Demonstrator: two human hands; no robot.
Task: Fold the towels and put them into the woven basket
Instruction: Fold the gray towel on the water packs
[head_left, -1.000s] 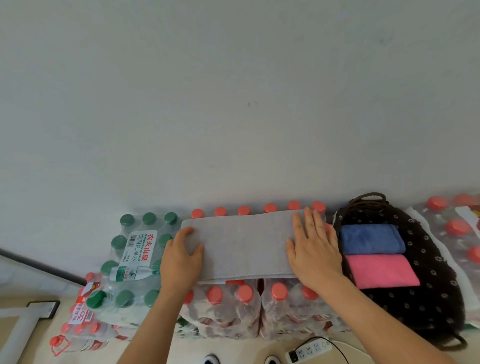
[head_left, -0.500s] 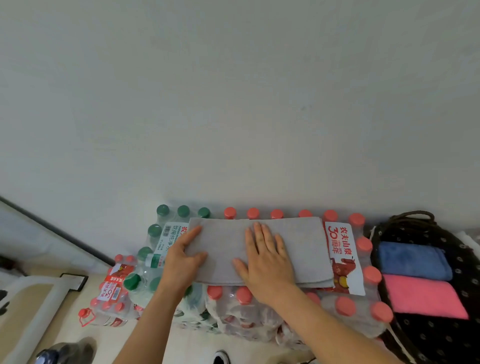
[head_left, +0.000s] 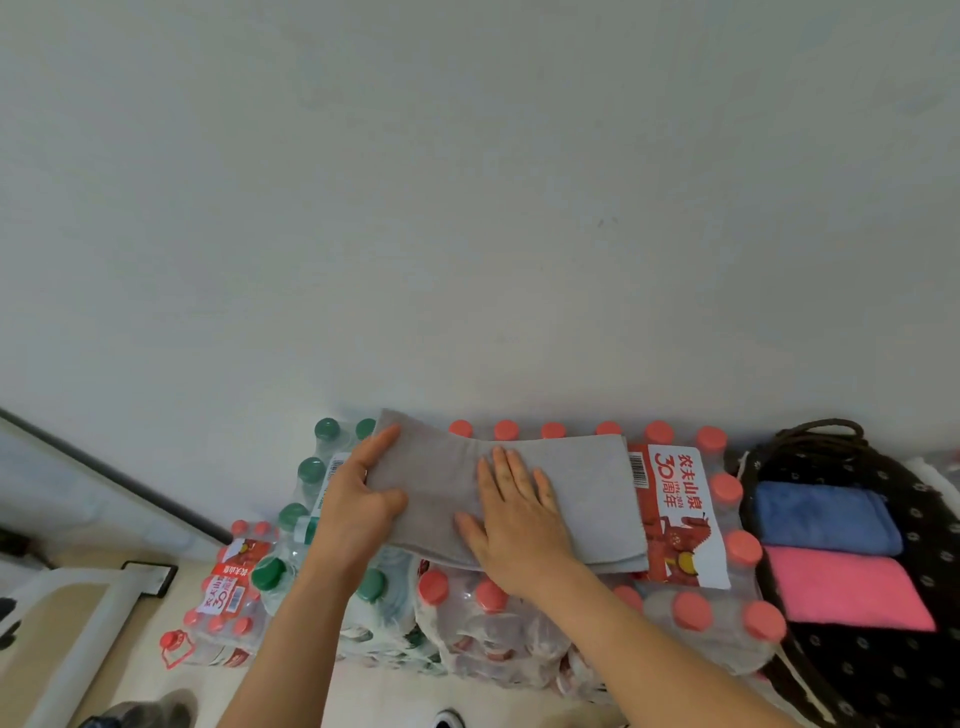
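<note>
A plain white wall (head_left: 467, 208) fills most of the view. Against its foot stand shrink-wrapped packs of clear water bottles, and their tops serve as the work surface: a red-capped pack (head_left: 691, 613) with a red and white printed label (head_left: 680, 519) in the middle and a green-capped pack (head_left: 311, 470) to its left.

A grey cloth towel (head_left: 582, 499), folded into a long strip, lies across the bottle caps. Its right end sits flat just beside the label, while its left end is lifted off the green caps.

The left hand (head_left: 353, 519) grips that raised left end, with the thumb on top of the cloth and the index finger stretched along its edge. The right hand (head_left: 519, 540) rests palm-down on the middle of the strip, fingers straight and slightly spread, pressing it onto the bottles.

To the right, just beside the red-capped pack, sits a dark woven basket (head_left: 909, 499) with pale flecks and a looped cord handle (head_left: 821, 431). Inside it lie a folded blue towel (head_left: 826, 517) nearer the wall and a folded pink towel (head_left: 847, 590) touching it on the near side.

Lower left, a smaller pack of red-capped bottles (head_left: 228, 587) stands on the beige floor (head_left: 67, 613).
</note>
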